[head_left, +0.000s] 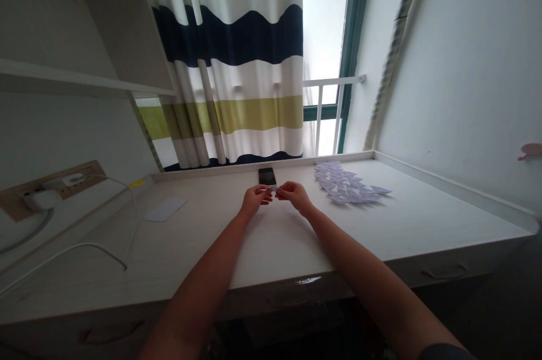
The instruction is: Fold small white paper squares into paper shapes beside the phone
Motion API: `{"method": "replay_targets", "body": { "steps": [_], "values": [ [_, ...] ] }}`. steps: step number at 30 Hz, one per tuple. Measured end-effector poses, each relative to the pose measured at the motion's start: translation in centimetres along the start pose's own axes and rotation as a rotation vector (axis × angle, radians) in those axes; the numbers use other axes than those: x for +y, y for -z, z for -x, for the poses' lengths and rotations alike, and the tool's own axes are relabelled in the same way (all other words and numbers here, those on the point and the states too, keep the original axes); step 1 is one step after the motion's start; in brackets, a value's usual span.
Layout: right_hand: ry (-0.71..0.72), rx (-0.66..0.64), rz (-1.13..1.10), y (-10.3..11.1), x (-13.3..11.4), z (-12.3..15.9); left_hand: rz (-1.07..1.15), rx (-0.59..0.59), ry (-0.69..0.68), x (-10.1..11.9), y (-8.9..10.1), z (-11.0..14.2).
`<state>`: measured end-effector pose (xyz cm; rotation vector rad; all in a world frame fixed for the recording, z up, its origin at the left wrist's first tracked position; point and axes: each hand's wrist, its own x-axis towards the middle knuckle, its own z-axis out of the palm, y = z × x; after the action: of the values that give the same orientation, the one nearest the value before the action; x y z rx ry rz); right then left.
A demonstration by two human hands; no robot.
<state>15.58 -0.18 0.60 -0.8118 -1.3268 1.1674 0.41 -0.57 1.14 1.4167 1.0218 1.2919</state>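
Note:
Between my two hands is a small piece of folded white paper (273, 187), held just above the desk. My left hand (255, 200) pinches its left end, fingers closed. On the other end, my right hand (295, 196) grips with thumb and fingertips. The paper's exact shape is too small to make out. Right behind it lies a dark smartphone (266, 176), flat on the desk. To the right of my right hand spreads a pile of many folded, pointed white paper pieces (345, 185).
A flat stack of white paper (166, 209) lies at the left on the white desk (279, 253). A white cable (97, 245) runs over the desk's left side from plugs in a wall socket (63, 188). A raised rim edges the back, below a striped curtain (245, 83).

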Motion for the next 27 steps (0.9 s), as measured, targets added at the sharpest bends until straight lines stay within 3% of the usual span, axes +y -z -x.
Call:
{"method": "replay_targets", "body": {
  "steps": [5,8,15,21,27],
  "values": [
    [0.066,0.036,0.094,0.15,0.07,-0.12,0.264,-0.087,0.119,0.04,0.28,-0.07],
    [0.104,0.037,0.164,0.16,0.19,-0.19,0.344,-0.077,0.178,-0.12,0.35,-0.3],
    [0.108,-0.003,0.327,0.11,0.61,-0.24,0.219,0.033,0.143,-0.5,-0.03,-0.3],
    [0.199,0.058,0.674,-0.01,0.61,0.17,0.145,-0.005,0.138,-0.29,-0.4,0.08],
    [0.147,0.061,0.668,-0.1,0.71,0.17,0.137,0.002,0.138,-0.41,-0.49,-0.01]
  ]
}}
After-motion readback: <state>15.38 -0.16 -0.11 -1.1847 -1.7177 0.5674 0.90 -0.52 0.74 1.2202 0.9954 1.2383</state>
